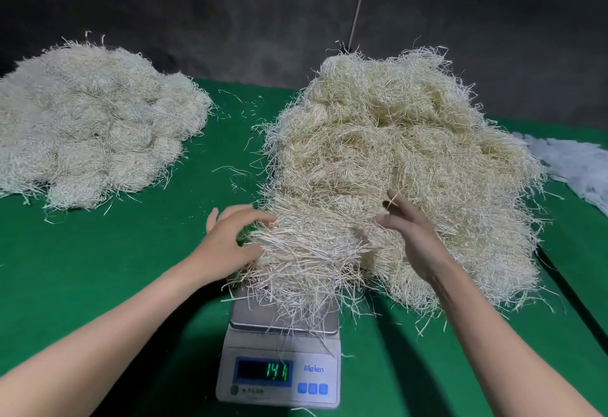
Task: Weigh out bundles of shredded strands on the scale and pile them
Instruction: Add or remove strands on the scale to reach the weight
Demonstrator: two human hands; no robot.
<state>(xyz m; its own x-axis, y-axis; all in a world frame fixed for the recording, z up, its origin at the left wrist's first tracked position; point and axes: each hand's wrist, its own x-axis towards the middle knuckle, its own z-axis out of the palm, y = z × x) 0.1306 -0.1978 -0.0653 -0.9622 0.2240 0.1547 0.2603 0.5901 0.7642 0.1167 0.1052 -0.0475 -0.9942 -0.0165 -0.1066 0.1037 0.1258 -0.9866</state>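
Observation:
A grey digital scale (279,374) stands at the front of the green table, its display reading 14.1. A bundle of pale shredded strands (299,262) lies on its pan. My left hand (230,239) touches the bundle's left end with spread, slightly bent fingers. My right hand (408,229) rests with straight fingers on the strands at the bundle's right end, where they meet the big loose heap (404,159). At the far left sits a pile of separate rounded bundles (88,123).
The green table cover (131,252) stretches between the two piles, with loose strands scattered on it. White sheets (579,163) lie at the right edge. A dark wall and a thin white cable (360,1) stand behind.

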